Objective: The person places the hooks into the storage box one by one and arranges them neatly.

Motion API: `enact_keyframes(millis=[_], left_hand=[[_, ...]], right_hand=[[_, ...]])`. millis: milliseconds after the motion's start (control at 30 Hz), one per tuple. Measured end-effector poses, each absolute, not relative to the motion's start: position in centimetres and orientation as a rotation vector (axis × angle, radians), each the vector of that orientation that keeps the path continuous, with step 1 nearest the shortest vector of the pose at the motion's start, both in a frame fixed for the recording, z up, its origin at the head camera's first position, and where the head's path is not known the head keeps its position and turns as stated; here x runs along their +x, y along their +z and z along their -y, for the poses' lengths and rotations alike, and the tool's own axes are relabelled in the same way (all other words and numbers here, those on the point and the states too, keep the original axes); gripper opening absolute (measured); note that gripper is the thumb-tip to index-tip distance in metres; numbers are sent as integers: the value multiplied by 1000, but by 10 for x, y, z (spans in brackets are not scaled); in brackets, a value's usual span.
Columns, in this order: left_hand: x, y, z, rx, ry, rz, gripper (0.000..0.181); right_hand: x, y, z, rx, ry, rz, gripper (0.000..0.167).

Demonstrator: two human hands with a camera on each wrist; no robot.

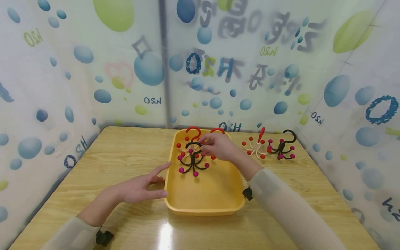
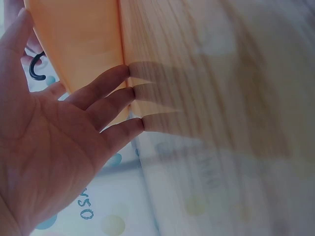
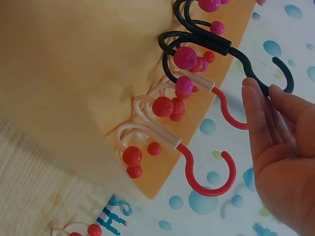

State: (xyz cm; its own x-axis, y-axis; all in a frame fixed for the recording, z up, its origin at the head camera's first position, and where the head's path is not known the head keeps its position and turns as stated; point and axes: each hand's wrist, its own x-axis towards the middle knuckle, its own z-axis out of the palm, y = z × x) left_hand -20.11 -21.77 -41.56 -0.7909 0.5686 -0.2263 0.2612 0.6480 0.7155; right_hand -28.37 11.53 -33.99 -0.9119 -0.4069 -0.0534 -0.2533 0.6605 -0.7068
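A yellow plastic basin (image 1: 206, 194) stands on the table. My right hand (image 1: 218, 146) pinches the curved top of a black hook (image 3: 211, 43) with several prongs ending in magenta balls; it is upright over the far part of the basin. Two white hooks with red curved tops and red balls are in the basin's far end, one of them a white hook (image 3: 160, 132) with its red top clear of the rim. My left hand (image 1: 140, 187) has its fingers spread, thumb and fingertips touching the basin's left wall.
On the table (image 1: 125, 152), right of the basin, lie another white hook (image 1: 257, 147) with a red top and another black hook (image 1: 282, 147) with magenta balls. A patterned curtain (image 1: 131, 90) stands behind the table and along both sides.
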Motion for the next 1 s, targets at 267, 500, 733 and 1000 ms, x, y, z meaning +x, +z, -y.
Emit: enact_keyframes(millis=[267,500,733,1000], left_hand=[[-201,-416,218,659,963,-2434,98],[-201,-416,218,660,958,-2432,97],[-201,-416,218,647,946,-2435,97],[-201,-415,218,655,945,-2439,98]], right_hand=[[-285,-339,-109,-511,-1118,-2638,25],[-285,-339,-106,-526,-1112,-2647,20],[-285,-339,-108,-532,-1097,-2642,26],[-278,-338,-134,-651,-1010,-2717,29]])
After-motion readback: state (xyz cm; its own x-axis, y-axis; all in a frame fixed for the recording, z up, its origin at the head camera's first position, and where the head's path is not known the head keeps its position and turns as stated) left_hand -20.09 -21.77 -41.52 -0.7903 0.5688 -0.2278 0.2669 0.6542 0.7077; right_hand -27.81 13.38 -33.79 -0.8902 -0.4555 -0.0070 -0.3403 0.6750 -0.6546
